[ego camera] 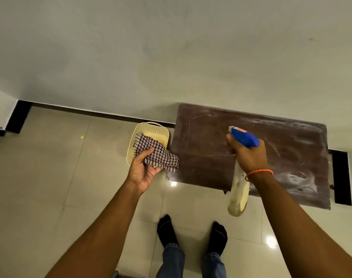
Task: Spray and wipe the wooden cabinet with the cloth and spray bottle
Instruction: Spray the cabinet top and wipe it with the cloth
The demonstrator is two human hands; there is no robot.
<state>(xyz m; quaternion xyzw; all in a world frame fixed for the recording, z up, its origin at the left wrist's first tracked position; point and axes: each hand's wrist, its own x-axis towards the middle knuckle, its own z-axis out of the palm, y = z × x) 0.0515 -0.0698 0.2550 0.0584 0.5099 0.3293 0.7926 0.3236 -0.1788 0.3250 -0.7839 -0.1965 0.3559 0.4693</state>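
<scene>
The dark brown wooden cabinet [281, 149] stands against the wall at the right; its top is dusty, with streaks and smears. My right hand [248, 155] holds the spray bottle [244, 137] above the cabinet's left half, blue trigger head pointing toward the wall, pale body hanging down toward me. My left hand [144, 170] grips a crumpled brown-and-white checked cloth [156, 152] just left of the cabinet's edge, over the floor.
A cream plastic basket [153, 130] sits on the tiled floor beside the cabinet's left side, partly under the cloth. A grey wall with a dark skirting strip [102, 114] runs behind. My feet in black socks [191, 233] stand in front of the cabinet.
</scene>
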